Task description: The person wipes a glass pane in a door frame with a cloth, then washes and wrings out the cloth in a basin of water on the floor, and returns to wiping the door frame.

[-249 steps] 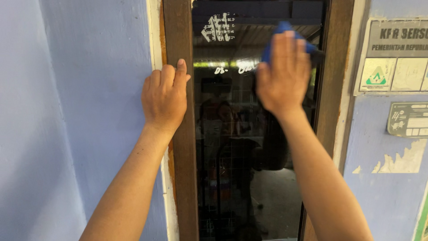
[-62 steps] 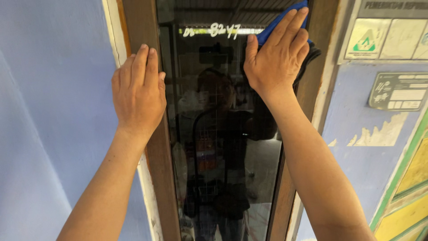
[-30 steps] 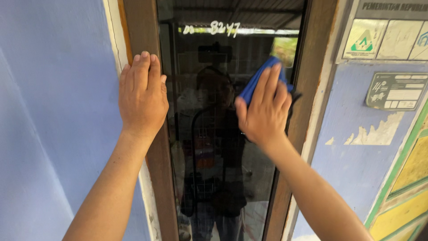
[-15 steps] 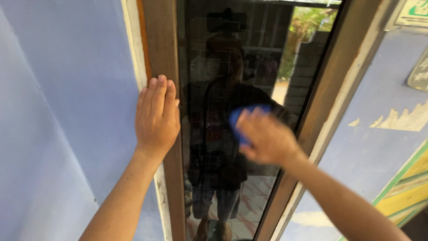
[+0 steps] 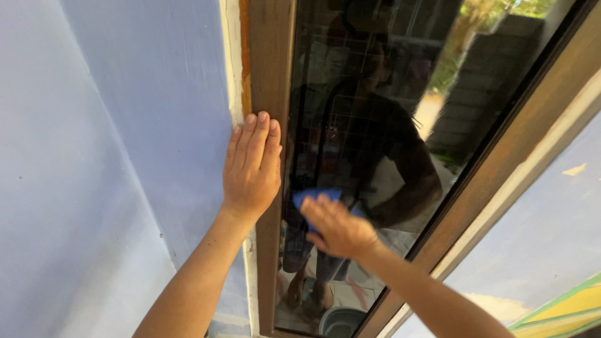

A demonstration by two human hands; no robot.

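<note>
Left hand (image 5: 252, 166) lies flat, fingers together, on the brown window frame (image 5: 272, 75). At its 4 o'clock, right hand (image 5: 336, 226) presses a blue cloth (image 5: 311, 197) against the dark glass (image 5: 388, 112), fingers spread narrowly.

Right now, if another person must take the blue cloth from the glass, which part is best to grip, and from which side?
Probably the upper left edge of the blue cloth, approached from above. Only that strip shows past the fingers; the right hand lies flat over the rest, pressing it to the dark glass pane. The left hand rests on the wooden frame, crowding the left side.
</note>
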